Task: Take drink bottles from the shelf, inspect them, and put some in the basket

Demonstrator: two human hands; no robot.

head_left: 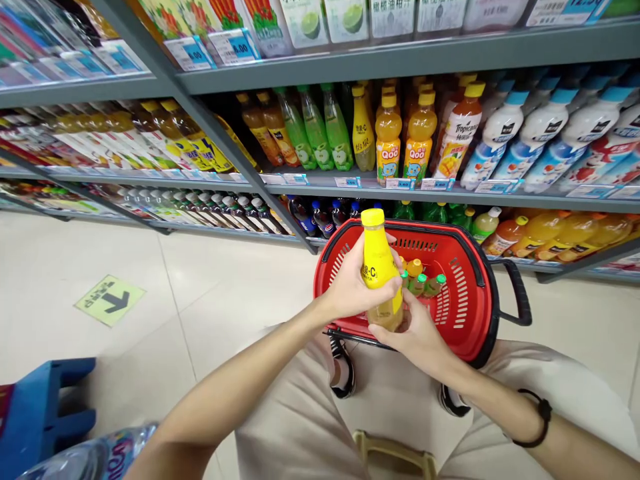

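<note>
Both my hands hold one yellow-capped drink bottle (377, 260) with a yellow label, slightly tilted above the red shopping basket (465, 267). My left hand (353, 283) wraps around its upper body, thumb across the label. Lower down, my right hand (415, 330) grips near its base. Inside the basket, beyond the held bottle, stand several bottles with green caps (421, 283) and orange caps (414, 267); my hands partly hide them. A matching yellow-labelled bottle (363, 130) stands on the shelf in front of me.
Shelves (370, 190) of drinks run across the front, including green bottles (307, 127) and orange Qoo bottles (389, 137). The basket's black handle (517, 293) sticks out right. A floor arrow sticker (110, 300), a blue plastic stand (55, 400) and a large clear bottle (95, 457) are left.
</note>
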